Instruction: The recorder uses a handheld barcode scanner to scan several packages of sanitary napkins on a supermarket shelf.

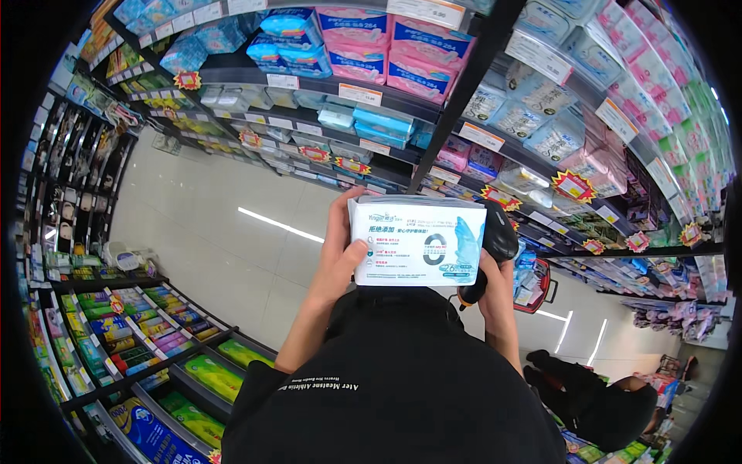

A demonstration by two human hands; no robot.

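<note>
A white plastic pack of sanitary pads with teal feather artwork and printed writing is held upright before my chest. My left hand grips its left edge, thumb on the front face and fingers behind. At the right edge, my right hand holds a black handheld barcode scanner, with the thumb against the pack's lower right corner. The pack covers part of the scanner. The scanner's handle ends in an orange-tinged tip below the pack.
Shelves of packaged pads with price tags curve across the front and right. A red shopping basket holding packs stands on the tiled floor at right. Another person in dark clothes is behind right. Shelves of rolls and bags stand left.
</note>
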